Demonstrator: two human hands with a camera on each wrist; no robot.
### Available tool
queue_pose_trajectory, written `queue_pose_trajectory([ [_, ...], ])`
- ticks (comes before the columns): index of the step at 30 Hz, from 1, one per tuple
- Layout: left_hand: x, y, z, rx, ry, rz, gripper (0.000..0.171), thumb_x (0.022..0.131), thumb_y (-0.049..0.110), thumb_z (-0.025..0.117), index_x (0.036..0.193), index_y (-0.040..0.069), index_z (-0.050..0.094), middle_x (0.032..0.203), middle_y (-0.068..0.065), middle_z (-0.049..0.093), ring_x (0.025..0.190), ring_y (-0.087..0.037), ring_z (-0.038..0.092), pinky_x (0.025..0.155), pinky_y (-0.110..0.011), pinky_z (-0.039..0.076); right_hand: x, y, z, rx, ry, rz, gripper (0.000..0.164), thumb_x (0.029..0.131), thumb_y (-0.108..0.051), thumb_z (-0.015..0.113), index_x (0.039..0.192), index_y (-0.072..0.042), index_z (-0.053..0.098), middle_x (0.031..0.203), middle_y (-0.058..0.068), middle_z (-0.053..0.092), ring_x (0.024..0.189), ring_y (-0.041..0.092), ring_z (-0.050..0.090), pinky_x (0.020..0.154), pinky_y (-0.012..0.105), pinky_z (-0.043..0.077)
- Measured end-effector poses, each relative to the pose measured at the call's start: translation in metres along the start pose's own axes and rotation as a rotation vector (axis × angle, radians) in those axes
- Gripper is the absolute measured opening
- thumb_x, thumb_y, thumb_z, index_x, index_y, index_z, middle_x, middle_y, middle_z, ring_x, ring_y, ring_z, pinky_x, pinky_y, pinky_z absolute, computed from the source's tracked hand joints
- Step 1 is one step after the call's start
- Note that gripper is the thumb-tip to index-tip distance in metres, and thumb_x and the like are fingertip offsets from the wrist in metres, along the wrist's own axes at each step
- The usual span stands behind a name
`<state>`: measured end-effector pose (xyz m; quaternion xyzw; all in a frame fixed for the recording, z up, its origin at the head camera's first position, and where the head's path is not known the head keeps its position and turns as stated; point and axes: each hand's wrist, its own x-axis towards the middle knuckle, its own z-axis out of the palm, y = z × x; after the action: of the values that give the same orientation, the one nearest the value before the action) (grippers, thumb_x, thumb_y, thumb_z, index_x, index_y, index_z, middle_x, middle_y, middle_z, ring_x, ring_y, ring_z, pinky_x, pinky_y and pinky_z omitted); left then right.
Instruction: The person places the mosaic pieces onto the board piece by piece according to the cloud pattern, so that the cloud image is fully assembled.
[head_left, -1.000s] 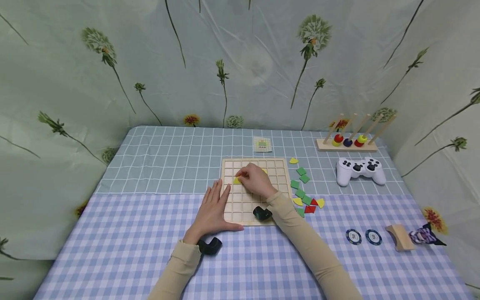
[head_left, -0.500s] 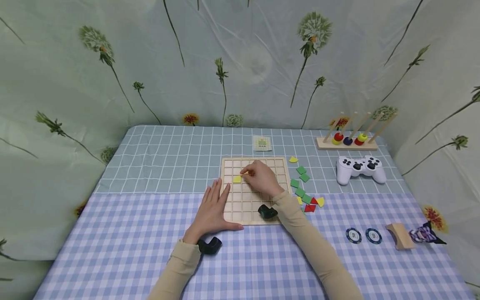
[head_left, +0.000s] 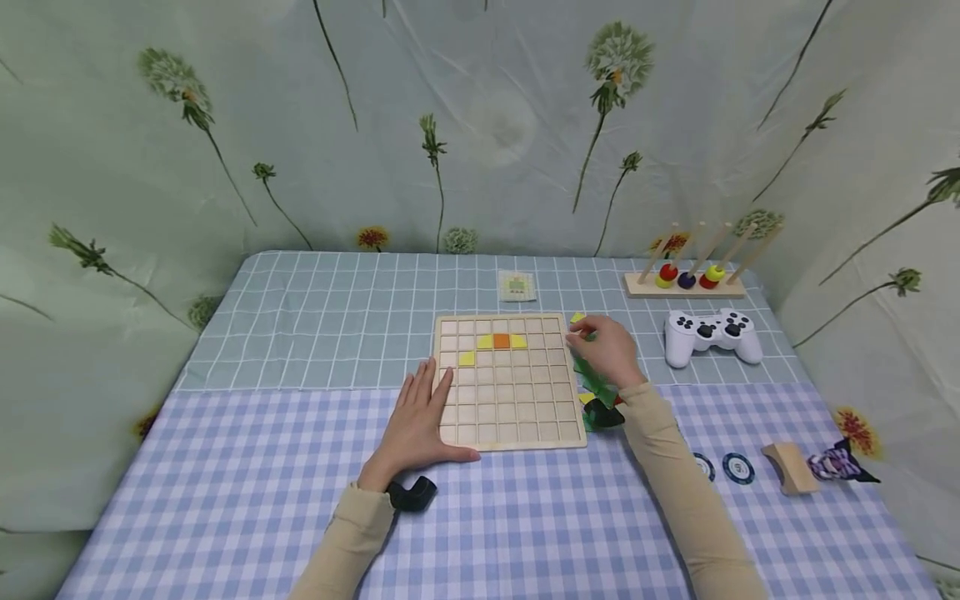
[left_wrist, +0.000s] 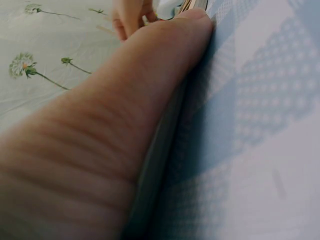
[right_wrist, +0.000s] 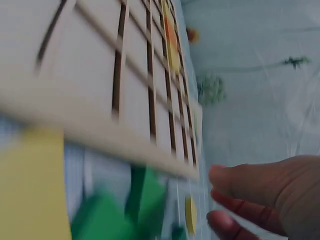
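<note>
Your left hand (head_left: 417, 419) lies flat, fingers straight, on the wooden grid board's (head_left: 510, 417) left edge — your right hand (head_left: 609, 350), fingers loosely curled, reaches the yellow piece (head_left: 577, 318) beside the board's far right corner; grip unclear.

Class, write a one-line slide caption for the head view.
Left hand steadies the gridded wooden board; right hand reaches the loose tiles.

The right hand (head_left: 609, 350) left the square wooden grid board (head_left: 510, 417) and moved toward 3 o'clock, over the loose green tiles (head_left: 596, 382) beside it. That uncovered a yellow, orange, yellow row of tiles (head_left: 501, 341) near the board's 12 o'clock edge.
</note>
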<state>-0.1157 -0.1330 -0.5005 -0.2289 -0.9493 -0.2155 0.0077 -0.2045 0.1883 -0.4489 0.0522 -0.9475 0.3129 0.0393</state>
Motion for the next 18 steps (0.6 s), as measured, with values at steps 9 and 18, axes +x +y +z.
queue_pose_trajectory([
  [9, 0.000, 0.000, 0.001, -0.005, 0.004, 0.000, 0.127, 0.060, 0.077, 0.068, 0.152, 0.006, 0.016, 0.156, -0.020, 0.000, 0.143, -0.030, -0.004, 0.114, -0.042, -0.002, 0.004, 0.030, -0.016, -0.079, -0.058, 0.173, 0.039, 0.086, -0.030, 0.070, 0.104, 0.003, 0.063, 0.088, 0.014, 0.058, 0.075, 0.027, 0.051, 0.061, 0.035, 0.040],
  [18, 0.000, -0.002, 0.002, 0.021, -0.010, -0.010, 0.128, 0.060, 0.078, 0.067, 0.153, 0.007, 0.014, 0.156, -0.019, -0.001, 0.143, -0.029, -0.006, 0.114, -0.041, -0.004, 0.008, 0.032, -0.013, -0.088, -0.066, 0.220, 0.034, 0.084, -0.031, 0.071, 0.097, 0.000, 0.063, 0.089, 0.012, 0.059, 0.077, 0.026, 0.053, 0.062, 0.036, 0.040],
])
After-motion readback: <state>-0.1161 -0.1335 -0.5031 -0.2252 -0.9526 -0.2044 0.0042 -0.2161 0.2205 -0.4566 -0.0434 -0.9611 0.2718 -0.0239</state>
